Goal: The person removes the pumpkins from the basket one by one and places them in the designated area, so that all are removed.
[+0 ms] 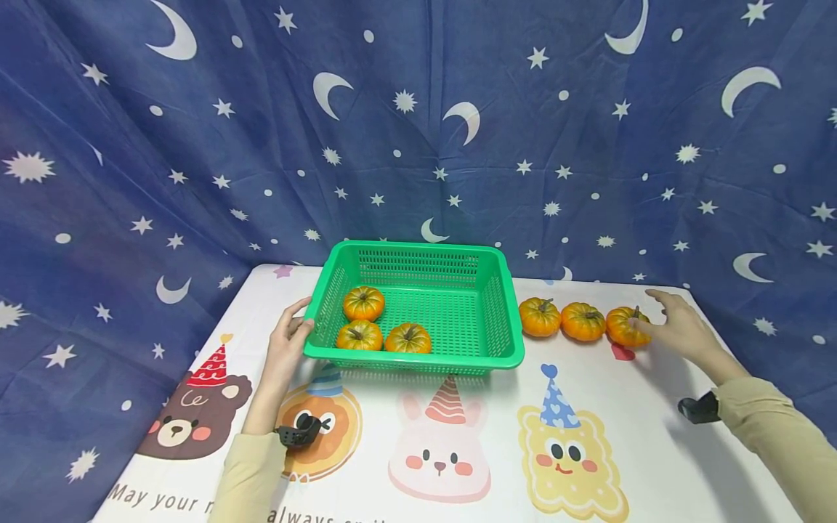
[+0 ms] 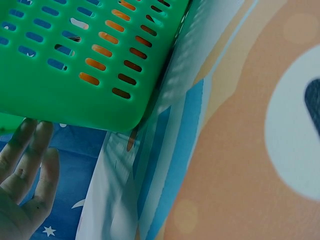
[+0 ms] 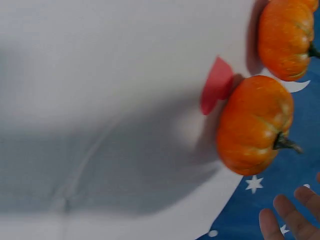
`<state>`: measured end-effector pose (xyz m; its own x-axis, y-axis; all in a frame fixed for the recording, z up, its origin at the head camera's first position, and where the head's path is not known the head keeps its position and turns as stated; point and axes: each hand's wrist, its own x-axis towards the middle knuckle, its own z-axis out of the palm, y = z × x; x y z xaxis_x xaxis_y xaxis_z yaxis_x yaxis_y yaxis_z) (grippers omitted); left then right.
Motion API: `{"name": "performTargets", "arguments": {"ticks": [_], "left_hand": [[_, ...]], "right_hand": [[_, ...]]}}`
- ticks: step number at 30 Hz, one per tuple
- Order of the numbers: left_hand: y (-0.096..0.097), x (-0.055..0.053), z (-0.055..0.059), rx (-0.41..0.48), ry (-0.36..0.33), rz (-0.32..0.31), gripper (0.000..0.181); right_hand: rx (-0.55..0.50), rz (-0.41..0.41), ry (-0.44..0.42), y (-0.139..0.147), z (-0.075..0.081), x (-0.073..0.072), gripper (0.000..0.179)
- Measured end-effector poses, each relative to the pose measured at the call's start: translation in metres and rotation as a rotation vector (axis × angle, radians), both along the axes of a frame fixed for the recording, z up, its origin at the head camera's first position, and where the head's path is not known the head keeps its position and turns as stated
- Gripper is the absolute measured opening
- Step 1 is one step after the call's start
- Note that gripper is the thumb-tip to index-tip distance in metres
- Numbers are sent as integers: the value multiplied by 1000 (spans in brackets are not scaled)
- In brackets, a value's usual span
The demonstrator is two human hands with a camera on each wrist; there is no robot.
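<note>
A green plastic basket with slotted walls stands on the table, and three small orange pumpkins lie in its left part, among them a back one. At the basket's left side is my left hand; in the left wrist view its fairly straight fingertips touch the rim. Three more pumpkins sit in a row right of the basket: one near it, a middle one and a rightmost one. My right hand is beside the rightmost pumpkin, fingers spread, apart from it in the right wrist view.
A white tablecloth with printed cartoon figures covers the table. Behind it hangs a dark blue curtain with moons and stars, close to the basket's back side. A black strap device is on the left wrist, another on the right.
</note>
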<state>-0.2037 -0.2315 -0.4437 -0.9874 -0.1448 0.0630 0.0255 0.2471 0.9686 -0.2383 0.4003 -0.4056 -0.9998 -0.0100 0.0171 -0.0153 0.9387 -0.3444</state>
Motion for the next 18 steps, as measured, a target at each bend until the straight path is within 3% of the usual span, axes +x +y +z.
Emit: {"name": "performTargets", "arguments": {"ticks": [18], "left_hand": [[-2,0,-2,-26,20,-2,46]], "right_hand": [[1,47,33,-48,36,-8,84]]}}
